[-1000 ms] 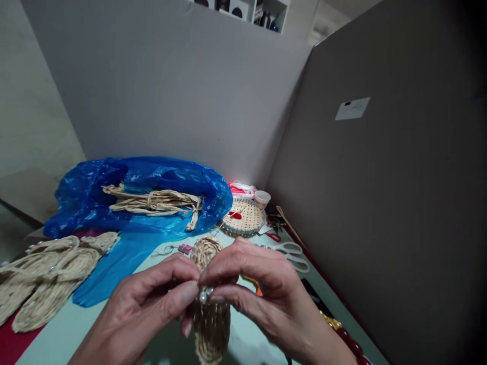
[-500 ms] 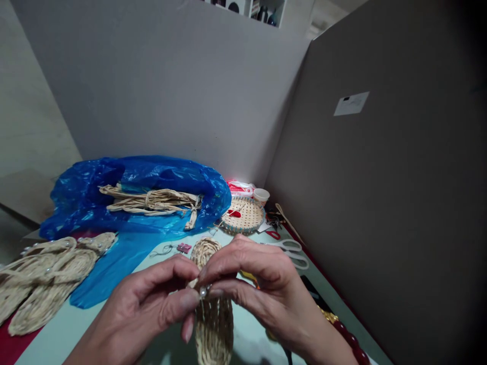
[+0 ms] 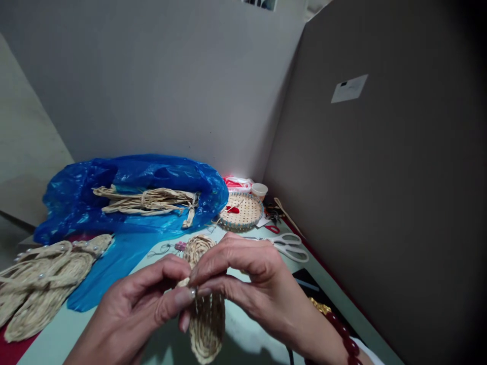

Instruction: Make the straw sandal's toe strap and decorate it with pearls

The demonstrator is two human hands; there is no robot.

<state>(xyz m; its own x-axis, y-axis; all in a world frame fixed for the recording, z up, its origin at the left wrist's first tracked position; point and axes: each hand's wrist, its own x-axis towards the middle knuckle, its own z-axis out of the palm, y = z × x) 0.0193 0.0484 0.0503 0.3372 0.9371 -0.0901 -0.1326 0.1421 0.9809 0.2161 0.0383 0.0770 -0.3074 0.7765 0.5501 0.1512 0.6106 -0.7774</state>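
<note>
In the head view, the left hand (image 3: 148, 304) is nearly closed, thumb and forefinger pinching the woven straw sole (image 3: 207, 329), which extends above and below both hands' fingertips. From the other side, the right hand (image 3: 254, 276) closes thumb and forefinger at a tiny shiny bead (image 3: 194, 293); the exact grip is hidden. The step looks like fine bead handling against the straw; the next move seems to call for a steady sole and precise fingertips. Scissors (image 3: 291, 247) lie beyond the right fingers.

woven straw sole (image 3: 207, 329), its middle hidden from me by left hand (image 3: 148, 299) and right hand (image 3: 247, 271), shiny speck (image 3: 193, 292) before the sole too small to identify, straw sandals (image 3: 57, 299) left of the sole cut by my view's edge, paper label (image 3: 349, 89) above right of the sole unreadable
</note>
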